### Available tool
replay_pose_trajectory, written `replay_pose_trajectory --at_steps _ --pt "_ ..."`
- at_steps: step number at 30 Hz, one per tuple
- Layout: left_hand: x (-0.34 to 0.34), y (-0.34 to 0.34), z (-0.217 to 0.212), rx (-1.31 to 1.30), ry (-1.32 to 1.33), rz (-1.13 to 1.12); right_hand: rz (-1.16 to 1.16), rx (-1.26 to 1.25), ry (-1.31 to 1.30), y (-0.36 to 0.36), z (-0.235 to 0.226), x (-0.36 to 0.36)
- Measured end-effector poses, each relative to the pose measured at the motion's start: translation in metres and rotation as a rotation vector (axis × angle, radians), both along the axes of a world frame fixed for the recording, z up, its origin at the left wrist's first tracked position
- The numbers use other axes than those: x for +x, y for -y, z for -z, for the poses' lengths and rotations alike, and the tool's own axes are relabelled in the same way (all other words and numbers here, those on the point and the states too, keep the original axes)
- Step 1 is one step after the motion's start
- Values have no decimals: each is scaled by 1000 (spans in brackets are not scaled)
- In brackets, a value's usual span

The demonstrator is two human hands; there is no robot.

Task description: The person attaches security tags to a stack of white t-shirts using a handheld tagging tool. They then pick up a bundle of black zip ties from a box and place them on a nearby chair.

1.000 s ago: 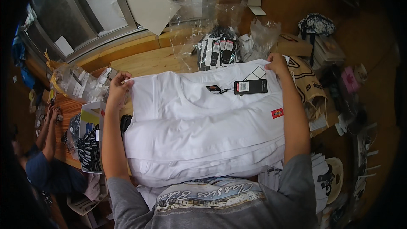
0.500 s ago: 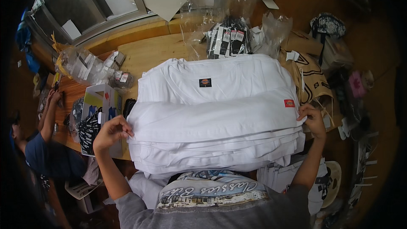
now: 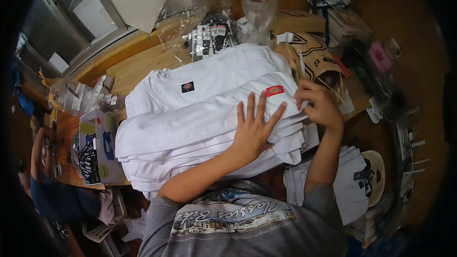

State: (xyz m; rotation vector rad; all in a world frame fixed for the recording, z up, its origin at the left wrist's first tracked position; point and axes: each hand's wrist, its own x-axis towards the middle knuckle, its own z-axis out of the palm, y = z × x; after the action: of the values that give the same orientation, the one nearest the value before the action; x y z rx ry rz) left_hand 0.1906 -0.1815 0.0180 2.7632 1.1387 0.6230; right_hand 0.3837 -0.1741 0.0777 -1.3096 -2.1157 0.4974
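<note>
White folded cotton garment (image 3: 204, 119), topmost of a thick stack, lies across the middle of the frame with its long axis running from lower left to upper right, on a wooden worktable (image 3: 138, 64). The left hand (image 3: 254, 126) rests flat on it right of centre, fingers spread and pointing up the frame, gripping nothing. The right hand (image 3: 320, 107) is curled at the stack's right end, fingers closed over the edge of the folded cloth, so it is the hand nearer that end. A small red rectangular label (image 3: 274, 90) sits on the fabric between the two hands, just above the left fingertips; a small dark square label (image 3: 187, 86) sits on the garment beneath, towards the upper left. Clear plastic bags (image 3: 259, 12) and a bundle of black-and-white hang tags (image 3: 212, 35) lie at upper centre, brown printed cardboard packaging (image 3: 309, 50) at upper right, and a white box with blue and black print (image 3: 97, 145) at the left.
</note>
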Motion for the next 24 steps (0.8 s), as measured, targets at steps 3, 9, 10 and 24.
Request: replay_pose_trajectory --at_steps 3,9,10,24 --pt "5 -8 21 225 81 -67 -226 -144 40 -23 -21 5" --pt "-30 -35 -20 -18 580 -176 -404 -700 -480 -132 16 -11" --pt "-41 -40 -26 -60 676 -250 -424 -882 -461 -137 26 -15" --pt "-64 -45 -69 -271 871 -269 -276 -784 -669 43 102 40"
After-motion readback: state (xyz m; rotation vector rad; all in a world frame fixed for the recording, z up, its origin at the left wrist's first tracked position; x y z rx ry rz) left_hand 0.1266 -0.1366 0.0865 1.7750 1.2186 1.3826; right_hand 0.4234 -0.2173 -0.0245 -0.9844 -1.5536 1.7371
